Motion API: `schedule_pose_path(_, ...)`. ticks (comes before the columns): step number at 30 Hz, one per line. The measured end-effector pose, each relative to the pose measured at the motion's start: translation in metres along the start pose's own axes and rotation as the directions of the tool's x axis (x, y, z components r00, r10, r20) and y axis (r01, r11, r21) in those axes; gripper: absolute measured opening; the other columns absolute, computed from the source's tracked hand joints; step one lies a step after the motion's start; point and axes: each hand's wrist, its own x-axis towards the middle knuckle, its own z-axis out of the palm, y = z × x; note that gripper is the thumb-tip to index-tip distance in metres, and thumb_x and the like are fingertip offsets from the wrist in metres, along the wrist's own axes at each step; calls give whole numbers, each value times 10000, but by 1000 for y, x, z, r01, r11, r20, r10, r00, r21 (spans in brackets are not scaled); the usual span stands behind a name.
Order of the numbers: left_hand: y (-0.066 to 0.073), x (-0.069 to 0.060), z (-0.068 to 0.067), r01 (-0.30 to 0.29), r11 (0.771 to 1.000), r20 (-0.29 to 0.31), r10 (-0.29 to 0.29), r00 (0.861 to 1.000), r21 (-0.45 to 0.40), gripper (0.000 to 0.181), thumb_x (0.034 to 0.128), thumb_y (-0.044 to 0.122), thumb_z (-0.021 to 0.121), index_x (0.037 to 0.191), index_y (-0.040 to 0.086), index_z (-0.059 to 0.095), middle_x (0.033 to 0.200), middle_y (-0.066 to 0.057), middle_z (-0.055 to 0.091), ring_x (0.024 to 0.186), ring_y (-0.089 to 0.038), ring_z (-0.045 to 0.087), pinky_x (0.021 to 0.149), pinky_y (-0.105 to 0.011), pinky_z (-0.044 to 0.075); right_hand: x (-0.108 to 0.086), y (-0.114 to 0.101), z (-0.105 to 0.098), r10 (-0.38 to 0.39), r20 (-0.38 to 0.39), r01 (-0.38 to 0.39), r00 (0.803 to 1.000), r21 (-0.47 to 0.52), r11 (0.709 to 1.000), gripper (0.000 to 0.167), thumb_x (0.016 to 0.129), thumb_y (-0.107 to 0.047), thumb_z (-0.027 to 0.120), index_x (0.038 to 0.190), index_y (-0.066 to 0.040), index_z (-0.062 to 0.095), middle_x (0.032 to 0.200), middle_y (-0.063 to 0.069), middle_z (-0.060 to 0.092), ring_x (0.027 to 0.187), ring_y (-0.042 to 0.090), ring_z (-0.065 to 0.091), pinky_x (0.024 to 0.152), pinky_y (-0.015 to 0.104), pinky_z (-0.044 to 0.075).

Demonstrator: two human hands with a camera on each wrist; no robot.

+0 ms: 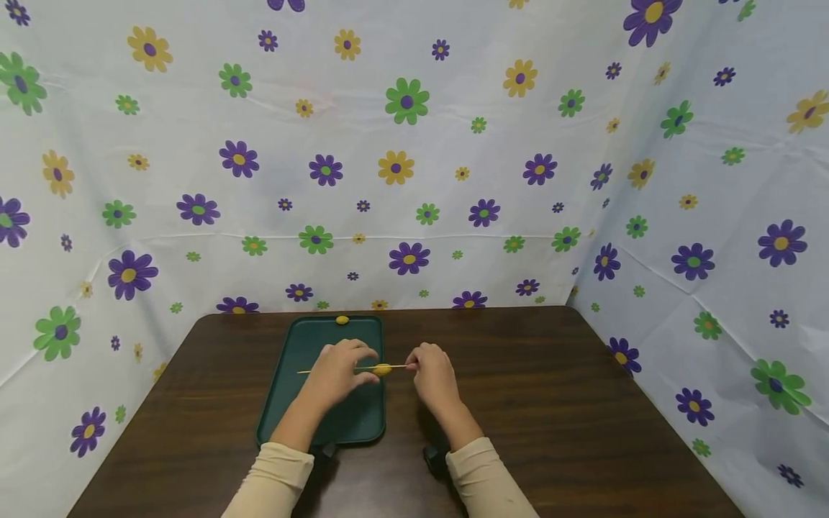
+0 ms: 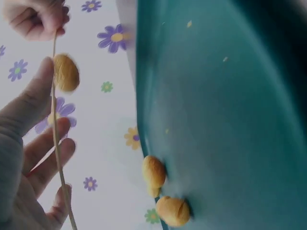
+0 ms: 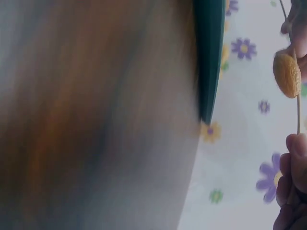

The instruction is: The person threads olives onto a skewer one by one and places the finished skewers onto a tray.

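A thin wooden skewer [image 1: 398, 366] lies level between the two hands, over the tray's right side. Along it sits a yellow, oval, wrinkled piece [image 1: 383, 370]; whether the skewer pierces it, I cannot tell. My right hand [image 1: 435, 374] pinches the skewer's right end between thumb and fingers. Thumb and fingers of my left hand [image 1: 337, 370] stand apart around the skewer, just left of the yellow piece. In the left wrist view, the left thumb [image 2: 38, 91] touches the skewer beside the piece, and the other fingers spread loosely behind it.
A dark green tray [image 1: 352, 424] lies on the brown wooden table [image 1: 544, 403]. More yellow oval pieces [image 2: 173, 211] rest at the tray's far edge, with small crumbs on its surface. Flower-patterned white cloth [image 1: 447, 144] hangs behind the table and at its sides.
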Motion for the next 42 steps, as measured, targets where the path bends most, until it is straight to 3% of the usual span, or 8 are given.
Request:
schedule_pose_path(4,-10,-3,-6,23,999,-88,-26,996,-27,406,807,356,857,1149,159,759,1152,-31,710,1074,-264,652,891,-554,498,3,18,-8,56,-20,-56,998,17,998,120,835,-53,803,757,-95,723,746,-12,626,773,210,616,746,362,539)
schedule_pose_path(9,-31,-11,-12,160,984,-100,-167,981,-76,325,907,280,789,1197,141,738,1201,-87,705,1087,-317,647,908,-604,468,3,42,-17,162,4,-162,987,37,986,108,869,-31,773,789,-77,718,764,1,619,785,217,614,734,373,542)
schedule_pose_path(16,-51,-21,-13,415,909,110,-409,906,-41,264,948,212,738,1194,119,734,1261,-167,665,1168,-392,613,925,-675,418,1,61,-22,261,19,-261,965,60,963,135,895,-20,745,785,-83,697,774,8,612,805,247,620,750,424,543)
schedule_pose_path(21,-54,-25,-9,466,885,281,-448,849,3,321,941,251,745,1213,82,719,1236,-164,679,1158,-392,617,941,-684,428,0,64,-23,284,33,-286,958,66,956,133,897,-27,745,788,-86,699,780,7,614,805,245,619,743,424,540)
schedule_pose_path(27,-55,-25,-6,500,865,301,-489,818,47,314,923,239,766,1185,75,711,1090,-104,701,986,-291,656,817,-557,527,1,64,-25,294,46,-297,955,75,952,112,897,-46,748,798,-81,708,788,7,621,791,229,611,722,407,536)
schedule_pose_path(31,-57,-27,-6,522,853,299,-500,812,8,293,949,199,732,1198,48,702,1067,-112,698,928,-267,651,776,-510,545,2,64,-26,305,52,-308,951,84,948,114,900,-49,748,797,-82,711,787,6,622,794,229,613,732,407,536)
schedule_pose_path(36,-62,-28,-3,510,851,296,-459,838,-125,256,982,148,674,1190,1,705,1059,-127,710,925,-269,658,850,-517,543,2,65,-26,316,60,-320,947,98,942,115,909,-50,740,804,-83,707,797,9,618,793,223,602,736,404,535)
schedule_pose_path(42,-64,-28,-3,489,861,341,-421,840,-140,258,888,19,727,1144,26,700,1046,-104,691,930,-257,631,894,-533,524,2,65,-27,322,65,-327,945,111,938,107,909,-54,740,810,-83,712,812,11,629,799,223,603,745,410,536)
